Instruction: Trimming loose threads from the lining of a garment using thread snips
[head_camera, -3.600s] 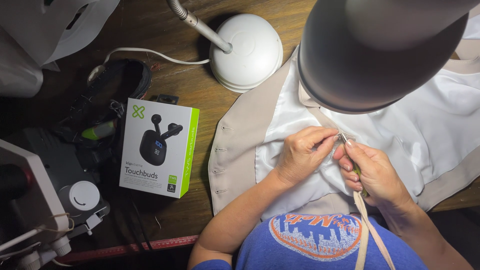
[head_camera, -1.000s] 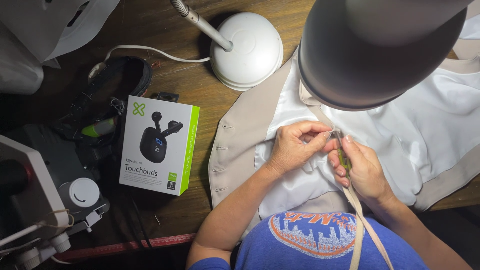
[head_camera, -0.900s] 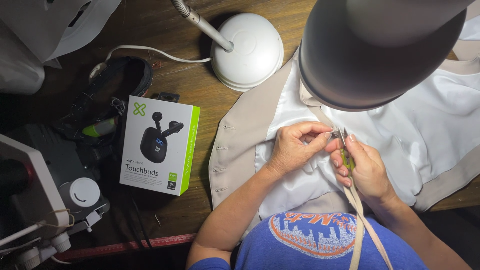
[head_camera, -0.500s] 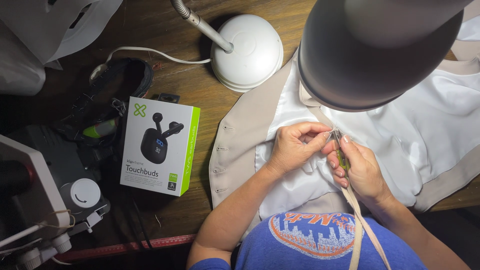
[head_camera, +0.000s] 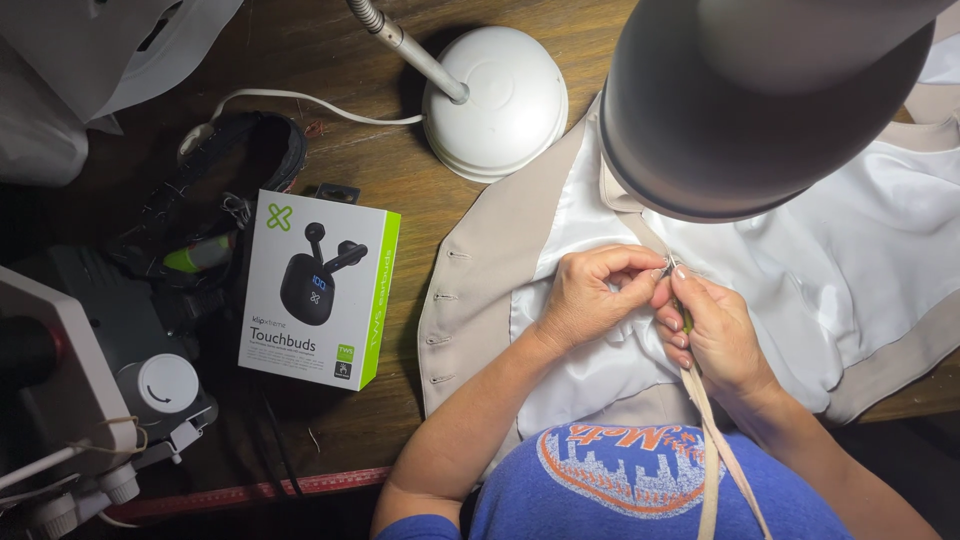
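Pinching white lining (head_camera: 600, 360) with left hand (head_camera: 592, 297); right hand (head_camera: 712, 327) grips green-handled tool (head_camera: 686, 320) (mostly hidden).

Lamp shade (head_camera: 770, 100) hides garment (head_camera: 880, 250) top.

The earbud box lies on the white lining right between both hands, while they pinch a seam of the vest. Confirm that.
Not so. In the head view the earbud box lies on the bare wooden table, off the vest to its left. The left hand and right hand do pinch a seam on the white lining.
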